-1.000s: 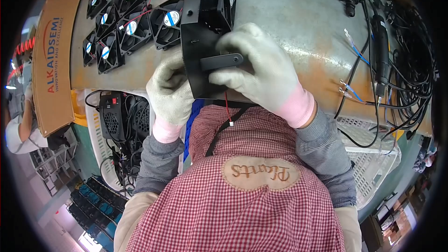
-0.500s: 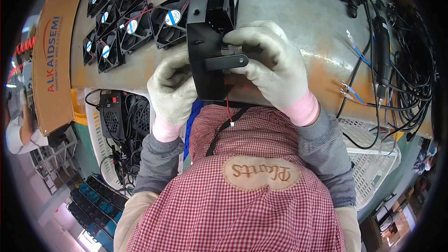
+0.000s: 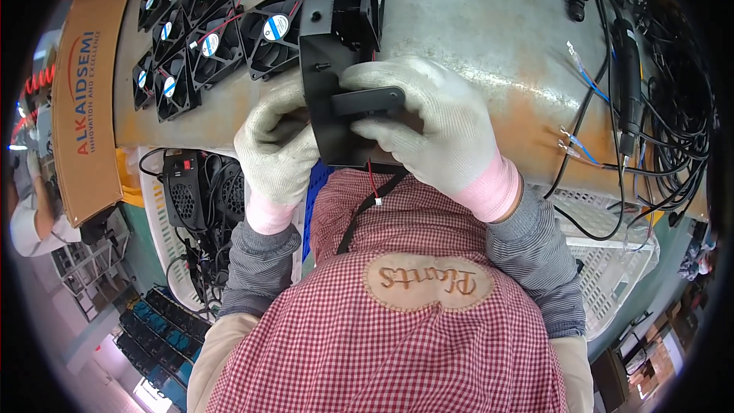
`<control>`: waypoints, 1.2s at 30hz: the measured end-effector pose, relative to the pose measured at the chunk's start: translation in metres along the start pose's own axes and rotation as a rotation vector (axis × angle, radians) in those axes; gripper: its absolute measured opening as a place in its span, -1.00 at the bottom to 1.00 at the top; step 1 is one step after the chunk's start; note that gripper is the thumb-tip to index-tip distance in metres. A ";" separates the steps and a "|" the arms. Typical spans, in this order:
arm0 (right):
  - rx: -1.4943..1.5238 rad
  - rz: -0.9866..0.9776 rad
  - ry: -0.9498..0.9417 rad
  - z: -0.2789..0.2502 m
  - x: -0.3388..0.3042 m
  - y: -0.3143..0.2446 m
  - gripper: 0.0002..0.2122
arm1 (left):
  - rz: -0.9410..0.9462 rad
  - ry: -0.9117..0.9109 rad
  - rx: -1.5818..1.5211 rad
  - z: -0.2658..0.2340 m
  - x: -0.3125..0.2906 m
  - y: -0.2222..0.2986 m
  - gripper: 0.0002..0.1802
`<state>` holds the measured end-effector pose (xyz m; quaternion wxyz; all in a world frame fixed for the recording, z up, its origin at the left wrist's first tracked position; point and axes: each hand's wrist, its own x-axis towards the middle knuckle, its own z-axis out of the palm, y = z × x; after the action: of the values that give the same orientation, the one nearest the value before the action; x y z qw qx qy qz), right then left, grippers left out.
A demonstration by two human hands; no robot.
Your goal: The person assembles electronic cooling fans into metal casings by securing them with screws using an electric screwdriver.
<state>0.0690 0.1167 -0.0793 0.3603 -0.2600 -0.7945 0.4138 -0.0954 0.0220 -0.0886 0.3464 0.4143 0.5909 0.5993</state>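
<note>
Both gloved hands hold a black metal housing (image 3: 336,69) upright at the near edge of the bench (image 3: 474,38), a fan mounted in its top end. The left hand (image 3: 277,149) wraps the housing's left side, fingers closed on it; the right hand (image 3: 436,126) presses a flat black bracket (image 3: 368,101) against its face, thumb and fingers closed over the piece. This looks like the fitting step: the bracket seems seated but not fastened, so the next move likely needs it kept square while a fastener goes in. The gloves are knit white with pink cuffs. Loose square fans (image 3: 206,34) with round blue-white hubs lie at the bench's left; black cables (image 3: 673,107) coil at the right.
</note>
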 end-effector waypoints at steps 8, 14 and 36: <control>0.003 -0.051 0.076 0.006 -0.001 0.006 -0.72 | 0.006 -0.007 -0.012 -0.002 0.000 -0.002 -0.52; -0.142 -0.081 0.062 0.008 0.001 0.007 -0.72 | 0.021 -0.071 -0.060 -0.006 0.001 -0.004 -0.53; -0.221 -0.223 0.074 0.007 0.002 0.010 -0.66 | 0.000 -0.029 0.040 -0.007 0.000 0.002 -0.56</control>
<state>0.0630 0.1198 -0.0894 0.4022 -0.2231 -0.8454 0.2715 -0.1011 0.0188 -0.0866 0.3467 0.4298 0.5978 0.5811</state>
